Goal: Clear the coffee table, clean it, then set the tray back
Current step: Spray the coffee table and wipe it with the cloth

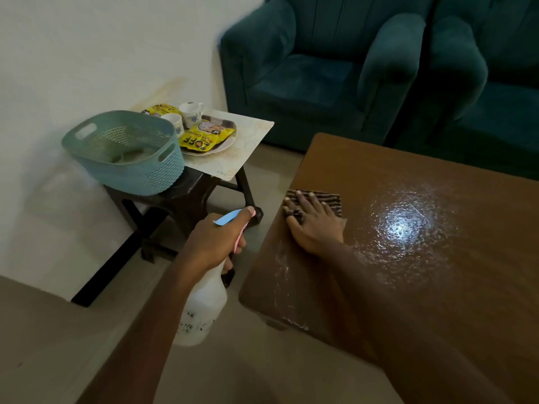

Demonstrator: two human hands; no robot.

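Coffee table (408, 287): brown top, cleared; wet patch (405, 225) lay just right of the right hand (313, 225), which pressed a striped cloth (329, 199) flat, fingers spread. Left hand (215, 243) gripped a spray bottle (204, 310). Tray (204, 153) stood well beyond it. Advised: overlapping strokes through the wet patch.

Head-worn wide-angle view, facing forward and down, close above the coffee table (466, 287)
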